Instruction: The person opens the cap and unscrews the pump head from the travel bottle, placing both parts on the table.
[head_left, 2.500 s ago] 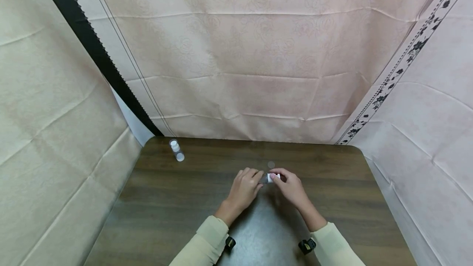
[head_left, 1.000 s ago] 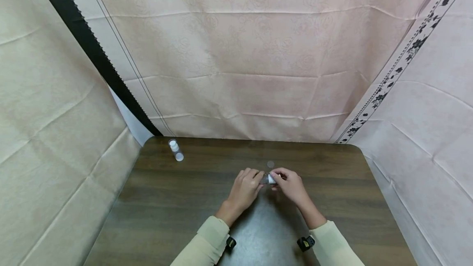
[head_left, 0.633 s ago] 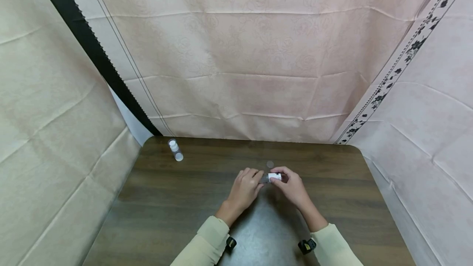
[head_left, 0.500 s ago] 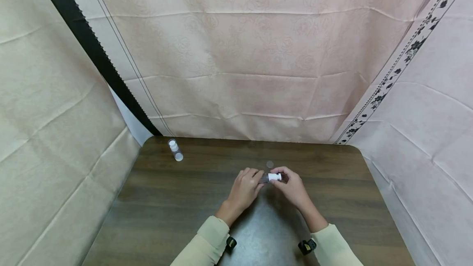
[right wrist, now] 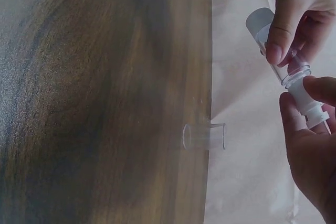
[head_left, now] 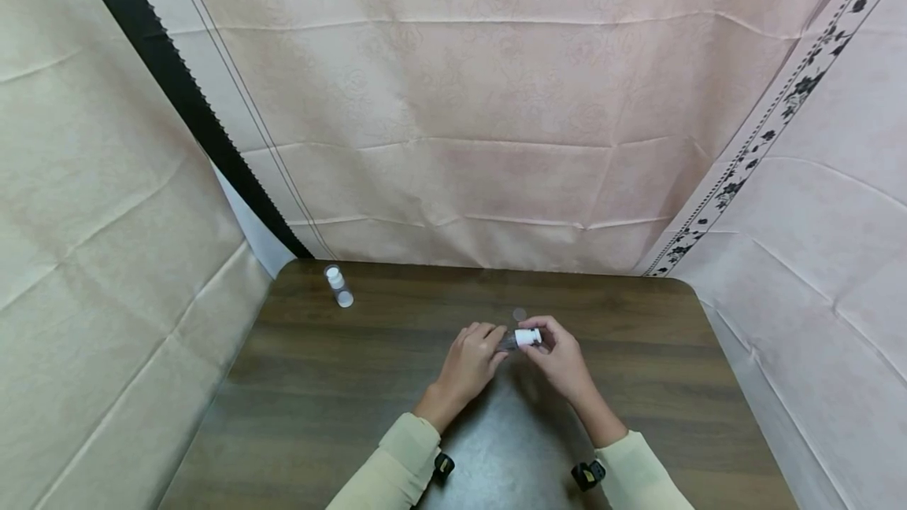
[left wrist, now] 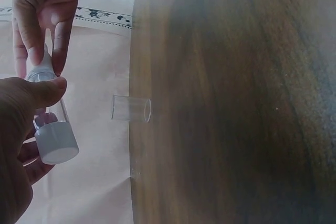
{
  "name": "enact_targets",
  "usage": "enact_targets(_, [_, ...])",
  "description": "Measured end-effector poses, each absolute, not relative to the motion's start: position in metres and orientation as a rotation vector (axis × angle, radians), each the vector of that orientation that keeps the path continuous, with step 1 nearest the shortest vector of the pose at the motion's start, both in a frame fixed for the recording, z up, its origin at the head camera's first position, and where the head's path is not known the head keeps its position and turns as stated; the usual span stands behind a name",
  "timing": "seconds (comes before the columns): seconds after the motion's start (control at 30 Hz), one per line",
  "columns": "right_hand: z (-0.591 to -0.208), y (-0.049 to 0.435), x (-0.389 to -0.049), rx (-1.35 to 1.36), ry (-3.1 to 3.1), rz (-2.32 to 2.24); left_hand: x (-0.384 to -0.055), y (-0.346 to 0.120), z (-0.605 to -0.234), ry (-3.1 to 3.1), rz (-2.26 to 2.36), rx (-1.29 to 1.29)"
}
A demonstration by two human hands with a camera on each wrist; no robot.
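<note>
Both hands hold one small pump bottle (head_left: 527,337) in front of the person, lying sideways in the head view. My left hand (head_left: 466,364) grips the clear body, with its thumb along it in the left wrist view; the bottle's white base (left wrist: 56,143) shows below those fingers. On the other end, my right hand (head_left: 563,360) pinches the white pump head (right wrist: 303,95) between thumb and fingers. The head sits at the bottle's neck, where clear rings show in the right wrist view. A clear cylindrical cap (right wrist: 203,137) stands on the table just beyond the hands.
A second white-topped bottle (head_left: 338,286) stands at the far left of the brown wooden table (head_left: 305,400). Pale cloth (head_left: 453,116) hangs behind and at both sides. Each wrist wears a small black camera.
The right fingers have shifted round the white pump head, so more of it shows than a second ago. The left hand keeps its grip on the body; the cap and far bottle stay put.
</note>
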State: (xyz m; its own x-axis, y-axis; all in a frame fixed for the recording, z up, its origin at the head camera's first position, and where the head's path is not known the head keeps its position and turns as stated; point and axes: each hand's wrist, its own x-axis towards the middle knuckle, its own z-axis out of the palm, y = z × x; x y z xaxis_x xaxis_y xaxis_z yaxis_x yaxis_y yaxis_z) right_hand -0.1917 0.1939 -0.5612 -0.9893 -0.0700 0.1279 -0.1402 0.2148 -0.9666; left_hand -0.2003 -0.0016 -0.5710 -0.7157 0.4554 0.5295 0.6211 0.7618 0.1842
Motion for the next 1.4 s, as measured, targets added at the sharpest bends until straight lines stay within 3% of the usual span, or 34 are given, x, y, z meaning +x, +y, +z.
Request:
enact_targets(0.33, [-0.564,0.195,-0.192,0.363,-2.338,1.949,-0.201,-0.001,-0.573,-2.465,-0.483,-0.821])
enact_targets(0.57, [-0.556,0.192,-0.195,0.093,-2.532,1.727,-0.202,0.000,-0.571,-2.447,-0.420,-0.833])
enact_targets(0.77, [-0.553,0.194,-0.196,0.028,-2.708,1.623,-0.202,0.000,-0.571,-2.405,-0.358,-0.845])
enact_targets(1.4, [-0.554,0.199,-0.193,0.263,-2.511,1.890,-0.198,0.002,-0.571,-2.493,-0.452,-0.801])
